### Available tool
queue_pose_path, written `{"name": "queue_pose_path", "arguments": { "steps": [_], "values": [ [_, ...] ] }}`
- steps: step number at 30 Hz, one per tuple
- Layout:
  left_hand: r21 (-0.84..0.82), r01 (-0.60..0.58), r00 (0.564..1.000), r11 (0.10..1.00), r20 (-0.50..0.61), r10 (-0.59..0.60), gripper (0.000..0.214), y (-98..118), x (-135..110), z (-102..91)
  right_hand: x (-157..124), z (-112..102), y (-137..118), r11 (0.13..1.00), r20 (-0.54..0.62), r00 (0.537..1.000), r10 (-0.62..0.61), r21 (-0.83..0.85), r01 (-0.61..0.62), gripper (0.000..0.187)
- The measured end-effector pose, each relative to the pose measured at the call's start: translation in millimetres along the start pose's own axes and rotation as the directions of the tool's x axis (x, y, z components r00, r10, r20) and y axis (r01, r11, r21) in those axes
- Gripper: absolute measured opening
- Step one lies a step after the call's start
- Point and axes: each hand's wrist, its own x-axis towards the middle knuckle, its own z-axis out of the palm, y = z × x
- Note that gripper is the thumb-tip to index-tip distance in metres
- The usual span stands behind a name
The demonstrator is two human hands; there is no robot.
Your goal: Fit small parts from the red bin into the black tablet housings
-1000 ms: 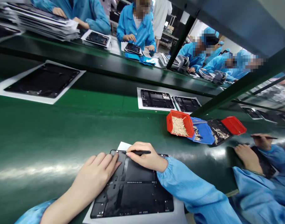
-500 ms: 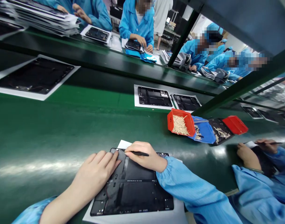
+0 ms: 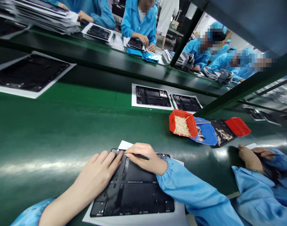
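While L hand lies open on tablet panel, R hand pinching black stylus-like tool

My camera rides on my head, pitched forward and down, so my bare left hand and bare right hand sit close along the bottom edge. Beyond them it looks across the glossy green conveyor belt toward a farther dark-green workbench and a person in a blue smock.
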Motion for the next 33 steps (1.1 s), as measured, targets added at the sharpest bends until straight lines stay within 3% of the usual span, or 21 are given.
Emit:
{"name": "queue_pose_path", "arguments": {
  "steps": [4, 14, 19, 27, 33],
  "values": [
    [-0.008, 0.029, 0.997, 1.0, 0.075, -0.028, 0.05, 1.2, -0.2, 1.2, -0.7, 0.4, 0.1, 1.0, 0.01, 1.0, 0.01, -0.002, -0.01, 0.018],
    [0.04, -0.031, 0.999, 0.999, 0.015, 0.031, 0.044, 0.5, 2.1, -0.9, 0.0, 2.1, -2.9, 1.0, -0.033, 0.999, 0.014, 0.022, -0.014, 0.019],
    [0.007, -0.028, 1.0, 1.0, 0.0, 0.028, 0.042, -1.1, 3.2, -3.7, 1.3, 7.0, -7.4, 0.995, -0.104, 0.99, 0.091, -0.021, -0.094, 0.019],
    [-0.076, 0.001, 1.0, 0.997, -0.019, -0.002, 0.043, -5.8, 1.5, -0.7, -0.4, 8.8, -6.9, 0.975, -0.277, 0.939, 0.205, -0.022, -0.22, 0.023],
    [-0.011, -0.099, 0.988, 0.995, -0.123, 0.097, 0.044, -3.5, 4.6, -6.8, -5.8, -3.5, -9.5, 0.966, -0.306, 0.919, 0.246, -0.005, -0.26, 0.019]
  ]
}}
